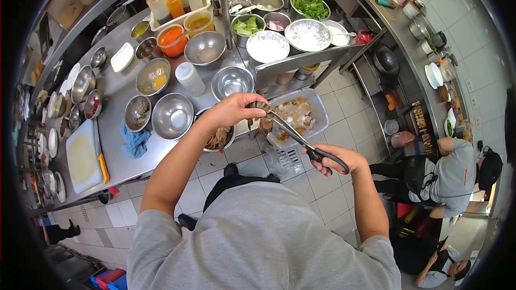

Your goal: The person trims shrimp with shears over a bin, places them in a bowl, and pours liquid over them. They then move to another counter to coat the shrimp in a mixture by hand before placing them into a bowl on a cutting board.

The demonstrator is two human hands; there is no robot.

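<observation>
My left hand pinches a small brownish shellfish, perhaps a shrimp, above the near edge of the steel counter. In my right hand are black-handled scissors, whose blades point up and left and reach the shrimp. Below the blades, a grey plastic bin on the floor side holds scraps and pale, icy-looking bits. Partly hidden under my left forearm is a bowl of brownish shrimp. An empty steel bowl stands left of that forearm.
On the steel counter are a white cutting board, an orange-handled knife, a blue cloth, a squeeze bottle and several bowls. Containers of greens stand at the back. A person works at the right; another is lower right.
</observation>
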